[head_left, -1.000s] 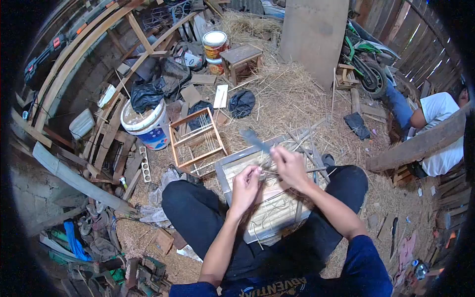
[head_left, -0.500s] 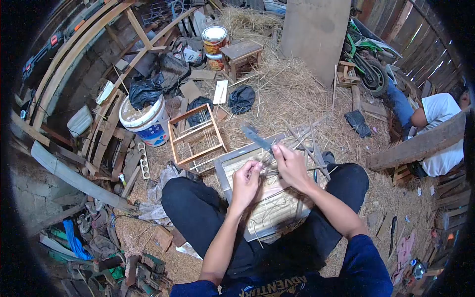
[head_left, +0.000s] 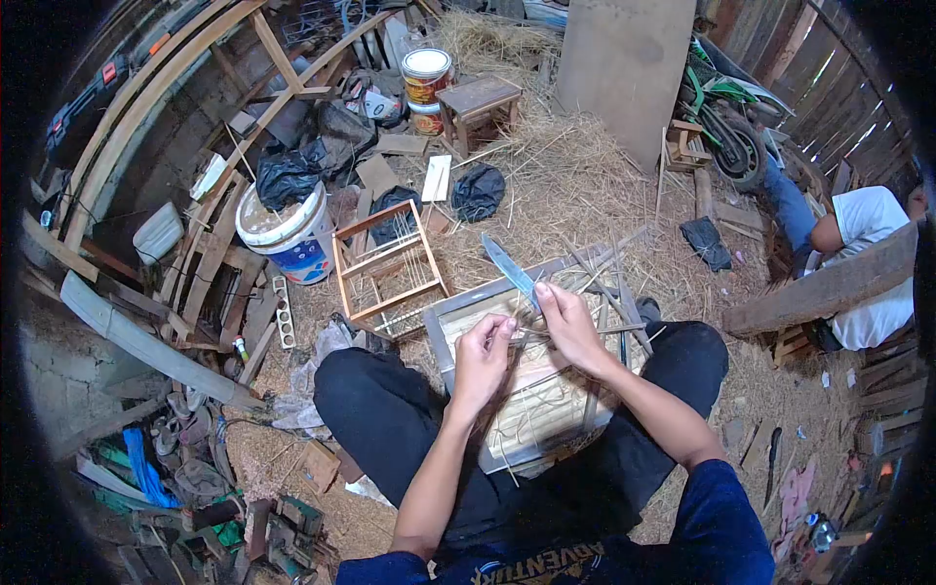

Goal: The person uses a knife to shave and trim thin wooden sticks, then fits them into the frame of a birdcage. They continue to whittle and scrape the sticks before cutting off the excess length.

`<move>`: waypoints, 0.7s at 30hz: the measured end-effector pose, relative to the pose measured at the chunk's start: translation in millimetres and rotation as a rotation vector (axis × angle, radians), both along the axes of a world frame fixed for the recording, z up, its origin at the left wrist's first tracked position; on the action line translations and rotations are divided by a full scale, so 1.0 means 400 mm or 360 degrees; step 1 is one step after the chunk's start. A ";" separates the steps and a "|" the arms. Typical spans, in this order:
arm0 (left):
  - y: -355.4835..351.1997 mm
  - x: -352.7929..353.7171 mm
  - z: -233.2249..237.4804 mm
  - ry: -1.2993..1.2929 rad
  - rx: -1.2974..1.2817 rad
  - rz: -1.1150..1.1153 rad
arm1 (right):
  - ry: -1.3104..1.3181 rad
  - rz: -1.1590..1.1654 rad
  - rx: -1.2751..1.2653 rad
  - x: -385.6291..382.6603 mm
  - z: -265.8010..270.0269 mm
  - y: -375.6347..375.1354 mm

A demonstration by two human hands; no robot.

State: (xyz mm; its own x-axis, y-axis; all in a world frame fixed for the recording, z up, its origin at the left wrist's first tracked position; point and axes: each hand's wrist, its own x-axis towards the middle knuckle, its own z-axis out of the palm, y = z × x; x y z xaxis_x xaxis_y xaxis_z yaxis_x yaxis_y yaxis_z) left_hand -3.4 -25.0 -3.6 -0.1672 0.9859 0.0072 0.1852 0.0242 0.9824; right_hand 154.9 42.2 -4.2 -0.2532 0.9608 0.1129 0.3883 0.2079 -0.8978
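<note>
My right hand (head_left: pixel 572 330) is closed round a knife (head_left: pixel 509 267), its wide blade pointing up and to the left. Pinched in my left hand (head_left: pixel 483 351) is a thin strip (head_left: pixel 523 331), apparently wood or bamboo; its tip is too small to make out. The two hands are close together, just above a framed slatted board (head_left: pixel 446 351) that lies across my lap. Thin strips and shavings (head_left: pixel 531 414) are scattered over the board, and some longer sticks (head_left: pixel 609 278) rest at its upper right corner.
Ahead stands a small wooden frame (head_left: pixel 395 310) with thin rods. A white bucket (head_left: pixel 292 244), a wooden stool (head_left: pixel 478 97) and paint pails (head_left: pixel 427 78) are beyond it. Straw covers the floor. At right, a person in a white shirt (head_left: pixel 868 219) sits behind a wooden beam (head_left: pixel 829 288).
The knife has turned slightly, so more of its blade's flat side shows and its tip points higher. Both hands have stayed almost in place.
</note>
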 end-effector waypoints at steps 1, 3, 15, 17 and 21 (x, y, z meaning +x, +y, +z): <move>-0.001 0.000 -0.001 0.0002 -0.0002 -0.0002 | -0.0080 -0.0006 0.0006 0.000 0.032 -0.011; -0.003 0.000 -0.003 0.0010 -0.0007 -0.0009 | -0.0243 -0.0038 0.0082 -0.002 0.046 -0.018; 0.010 0.006 -0.012 -0.0040 0.0000 0.0034 | 0.0063 -0.0001 -0.0047 -0.018 -0.009 -0.004; 0.013 0.006 0.004 0.0014 -0.0033 0.0006 | -0.0205 0.0009 0.0035 -0.028 0.046 -0.036; 0.013 0.007 -0.008 -0.0043 -0.0042 -0.0009 | -0.0175 -0.0103 0.0173 -0.017 0.039 -0.025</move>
